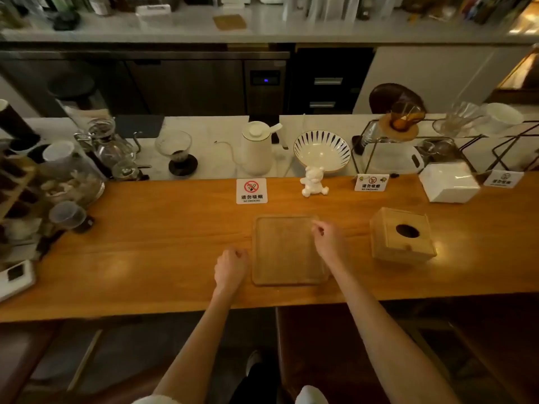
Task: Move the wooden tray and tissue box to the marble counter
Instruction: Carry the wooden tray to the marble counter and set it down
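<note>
Wooden tray (287, 252) flat on the wooden bar top (145, 258), nothing in it — wooden tissue box (404, 234) just right, contents unseen. Right hand (328, 237) over tray's right rim, fingers curled; grip unclear. Left hand (232, 266) loosely fisted beside left edge, holding nothing. Marble counter (215, 135) beyond.

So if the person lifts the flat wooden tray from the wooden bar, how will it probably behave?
The wooden tray looks like a thin rigid board, so it probably stays stiff and feels light. It lies flat with a low rim, so its edges may be hard to catch. Lifted by one side only, it could tilt.
</note>
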